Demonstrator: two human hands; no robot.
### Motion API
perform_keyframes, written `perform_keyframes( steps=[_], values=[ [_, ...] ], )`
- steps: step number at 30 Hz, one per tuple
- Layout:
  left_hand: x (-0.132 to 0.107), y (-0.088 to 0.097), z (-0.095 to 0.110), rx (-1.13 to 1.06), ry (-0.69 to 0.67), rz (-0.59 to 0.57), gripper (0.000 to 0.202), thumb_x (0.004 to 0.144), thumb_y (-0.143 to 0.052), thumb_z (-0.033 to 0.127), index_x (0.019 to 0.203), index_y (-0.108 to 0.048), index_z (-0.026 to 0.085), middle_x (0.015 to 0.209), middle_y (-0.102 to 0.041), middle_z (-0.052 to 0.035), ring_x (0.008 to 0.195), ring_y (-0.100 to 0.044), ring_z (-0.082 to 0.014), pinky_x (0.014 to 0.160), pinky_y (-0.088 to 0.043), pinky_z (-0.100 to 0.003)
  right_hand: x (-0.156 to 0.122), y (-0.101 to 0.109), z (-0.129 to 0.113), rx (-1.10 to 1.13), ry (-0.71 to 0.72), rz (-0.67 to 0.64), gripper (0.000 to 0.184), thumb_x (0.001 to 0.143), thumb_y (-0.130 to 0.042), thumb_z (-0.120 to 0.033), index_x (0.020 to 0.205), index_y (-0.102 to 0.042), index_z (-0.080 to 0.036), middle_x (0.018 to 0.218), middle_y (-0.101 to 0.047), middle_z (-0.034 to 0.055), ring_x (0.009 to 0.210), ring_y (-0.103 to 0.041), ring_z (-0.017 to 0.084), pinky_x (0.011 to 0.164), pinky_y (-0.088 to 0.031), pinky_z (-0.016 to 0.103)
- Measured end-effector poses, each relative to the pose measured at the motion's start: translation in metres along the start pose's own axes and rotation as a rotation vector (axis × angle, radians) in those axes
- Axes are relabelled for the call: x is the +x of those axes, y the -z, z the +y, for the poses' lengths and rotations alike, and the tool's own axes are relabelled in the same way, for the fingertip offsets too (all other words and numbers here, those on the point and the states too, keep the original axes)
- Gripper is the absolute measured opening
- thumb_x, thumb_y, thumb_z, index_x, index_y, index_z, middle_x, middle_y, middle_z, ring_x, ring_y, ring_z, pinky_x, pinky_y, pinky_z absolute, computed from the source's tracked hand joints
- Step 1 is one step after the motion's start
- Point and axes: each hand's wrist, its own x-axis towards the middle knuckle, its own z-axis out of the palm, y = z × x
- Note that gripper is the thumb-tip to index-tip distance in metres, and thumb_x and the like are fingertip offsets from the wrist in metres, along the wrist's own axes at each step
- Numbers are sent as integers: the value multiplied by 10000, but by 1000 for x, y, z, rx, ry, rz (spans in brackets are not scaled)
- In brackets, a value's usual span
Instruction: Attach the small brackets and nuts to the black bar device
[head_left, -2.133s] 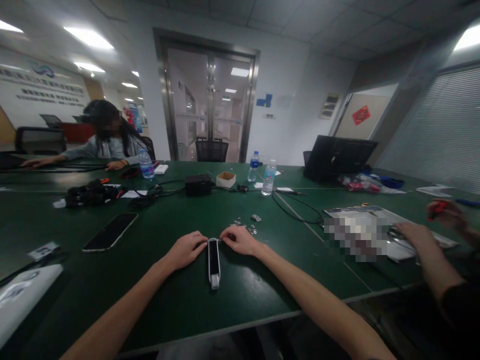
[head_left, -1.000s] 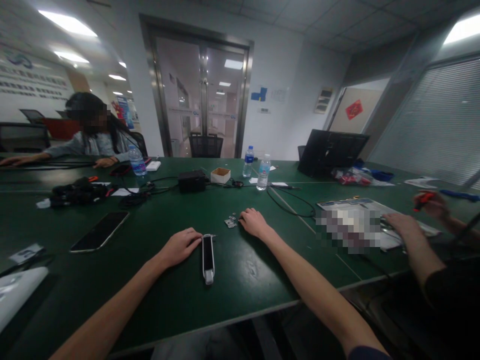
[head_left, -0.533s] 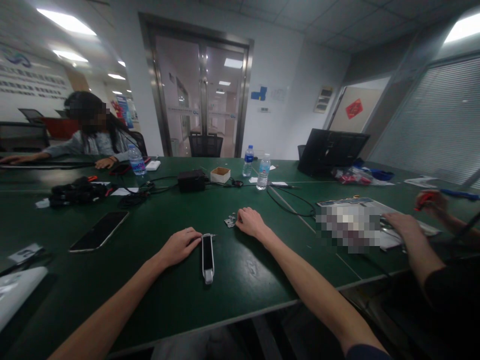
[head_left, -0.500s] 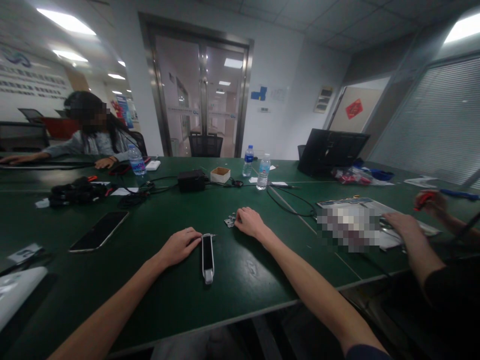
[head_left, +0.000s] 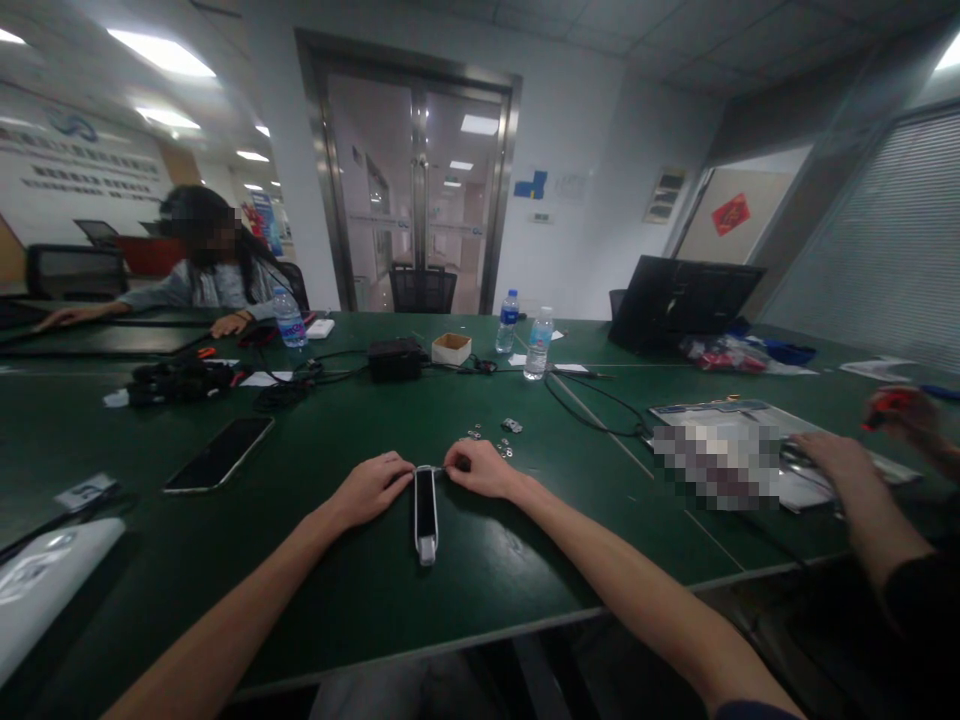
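Note:
A narrow black-and-white device lies lengthwise on the green table in front of me. My left hand rests curled against its far left side. At the device's far end my right hand is closed in a pinch on something too small to name. Several small metal parts lie scattered just beyond my right hand.
A phone lies to the left, and cables, a black box, a cardboard box and two water bottles stand farther back. A co-worker's hands work at the right; another person sits far left. A laptop stands back right.
My right hand came back from the scattered metal parts to the far end of the device, pinched shut. My left hand stayed beside the device. The view shifted slightly.

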Motion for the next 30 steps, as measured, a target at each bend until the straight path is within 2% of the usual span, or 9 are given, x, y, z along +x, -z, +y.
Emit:
perform_keyframes(
  steps=[7,18,23,30],
  values=[
    [0,3,4,-2,-4,10,302,934,-408,294,1067,-652,177,969,-627,-59,857,-594,-178,763,-491,-284,-2,2,-1,151,-86,6,49,738,-616,-145,761,-658,-140,704,-634,-2,616,-557,89,585,-417,185],
    [-3,1,0,-28,42,5,307,932,-405,303,1103,-641,207,988,-621,-51,862,-604,-174,759,-522,-284,5,9,7,349,-80,-119,94,726,-668,-185,809,-668,-140,695,-615,-20,606,-539,85,560,-408,182],
    [-4,1,1,10,75,9,333,922,-389,334,1078,-661,221,973,-647,-48,841,-631,-175,735,-545,-259,8,11,14,422,-29,-174,168,742,-682,-208,897,-651,-149,787,-636,-11,687,-575,95,610,-440,187],
    [-8,-6,-19,64,142,17,331,893,-427,402,1077,-672,274,993,-680,-19,848,-663,-186,744,-562,-252,9,13,21,369,31,-233,193,800,-658,-255,957,-634,-145,853,-638,1,744,-581,93,630,-441,178]
  ],
)
